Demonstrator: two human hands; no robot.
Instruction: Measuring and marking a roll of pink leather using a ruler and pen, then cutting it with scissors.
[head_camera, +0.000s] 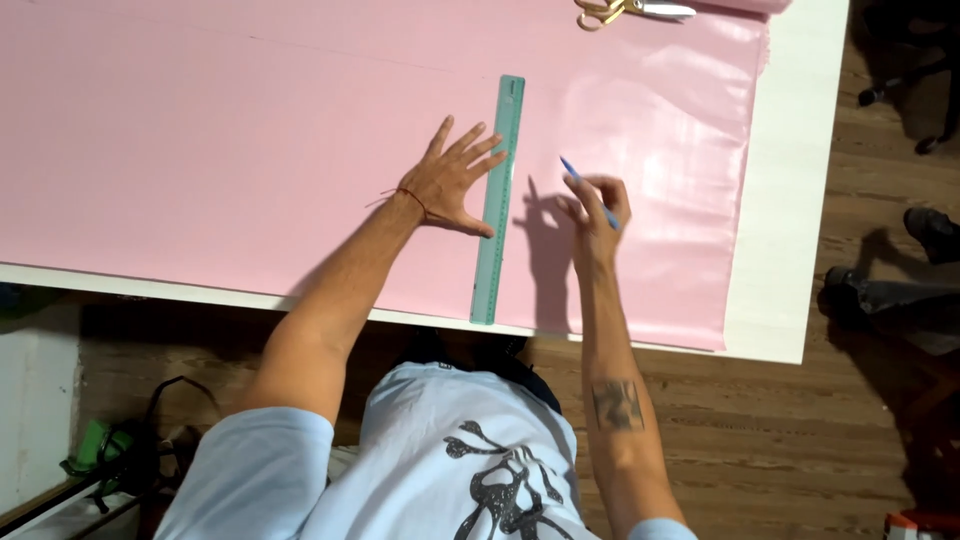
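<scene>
Left hand (452, 180) is lying open, pressing the green ruler (498, 200) onto pink fabric (200, 150); right hand (597, 207) is gripping a blue pencil (590, 193). Scissors (630, 11) are cut off at the frame's top.

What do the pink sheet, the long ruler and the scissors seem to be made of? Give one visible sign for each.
Pink sheet: probably glossy satin-like fabric or coated material; it shows soft sheen and faint creases.
Ruler: likely translucent teal plastic; the pink shows faintly through it.
Scissors: metal, with gold-coloured handles and pale shiny blades.
The left hand presses beside the ruler; the right hand holds a blue pen.
</scene>
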